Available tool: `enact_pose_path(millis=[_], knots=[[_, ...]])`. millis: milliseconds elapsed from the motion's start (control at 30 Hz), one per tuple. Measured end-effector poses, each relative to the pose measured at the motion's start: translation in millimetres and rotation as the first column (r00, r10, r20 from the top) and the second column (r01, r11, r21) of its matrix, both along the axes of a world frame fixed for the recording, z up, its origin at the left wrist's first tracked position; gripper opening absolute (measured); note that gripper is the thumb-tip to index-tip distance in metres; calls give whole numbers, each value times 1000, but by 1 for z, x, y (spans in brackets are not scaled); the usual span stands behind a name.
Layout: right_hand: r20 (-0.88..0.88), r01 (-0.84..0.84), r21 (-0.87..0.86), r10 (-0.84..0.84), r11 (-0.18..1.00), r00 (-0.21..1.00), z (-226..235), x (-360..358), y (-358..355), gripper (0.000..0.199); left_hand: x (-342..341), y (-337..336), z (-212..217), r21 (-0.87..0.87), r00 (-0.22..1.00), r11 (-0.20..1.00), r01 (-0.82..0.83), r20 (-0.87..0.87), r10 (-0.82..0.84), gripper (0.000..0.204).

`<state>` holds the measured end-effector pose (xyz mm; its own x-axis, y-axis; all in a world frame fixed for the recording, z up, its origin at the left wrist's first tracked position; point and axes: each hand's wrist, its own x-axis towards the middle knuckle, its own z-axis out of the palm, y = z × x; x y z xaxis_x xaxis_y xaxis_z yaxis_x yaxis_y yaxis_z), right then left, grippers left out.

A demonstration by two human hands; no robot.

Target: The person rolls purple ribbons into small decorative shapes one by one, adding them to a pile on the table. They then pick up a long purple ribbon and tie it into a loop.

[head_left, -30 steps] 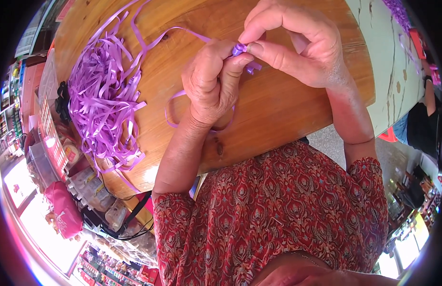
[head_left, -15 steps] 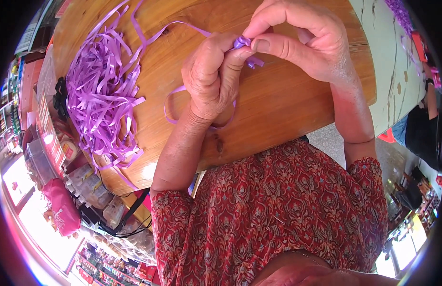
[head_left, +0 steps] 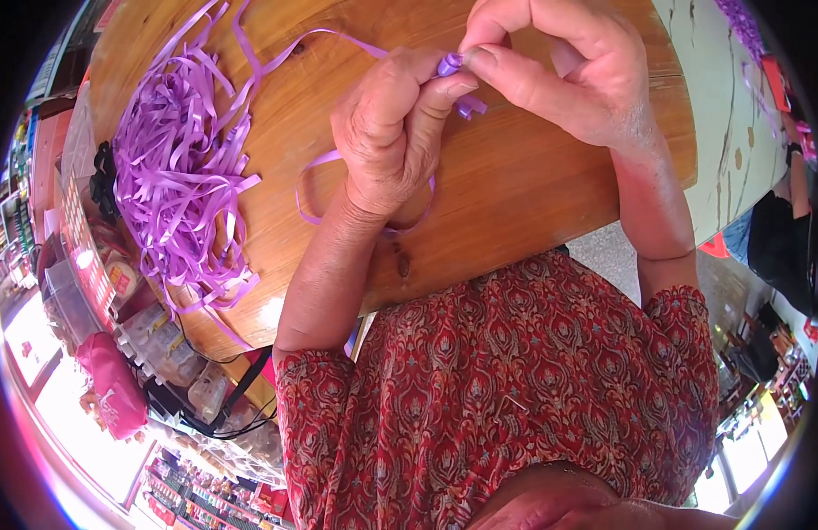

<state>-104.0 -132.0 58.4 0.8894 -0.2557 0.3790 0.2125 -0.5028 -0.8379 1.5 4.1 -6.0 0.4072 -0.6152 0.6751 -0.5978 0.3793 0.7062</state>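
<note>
Pinching purple roll (head_left: 448, 65) in left hand (head_left: 387, 132) | slanted up-rightward toward near-closed right hand (head_left: 590, 79), hold unclear | had ribbon heap (head_left: 181, 185) left of grip

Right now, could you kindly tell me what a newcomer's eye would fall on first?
Probably the heap of purple ribbon on the left of the wooden table. Next, the small purple roll pinched in the left hand, top centre, with the right hand beside it.

Left hand (head_left: 387, 132) (fingers (head_left: 398, 78) curled) just beside the pinched right hand (head_left: 572, 79)
</note>
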Motion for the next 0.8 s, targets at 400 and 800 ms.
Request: enact_pose_path(millis=[400, 800], knots=[[591, -224, -153, 271, 963, 760, -23, 13, -8, 4, 1, 0, -5, 67, 995, 994, 90, -52, -86, 5], [56, 90, -277, -78, 957, 995, 15, -9, 8, 11, 3, 3, 3, 75, 999, 996, 46, -29, -44, 5]])
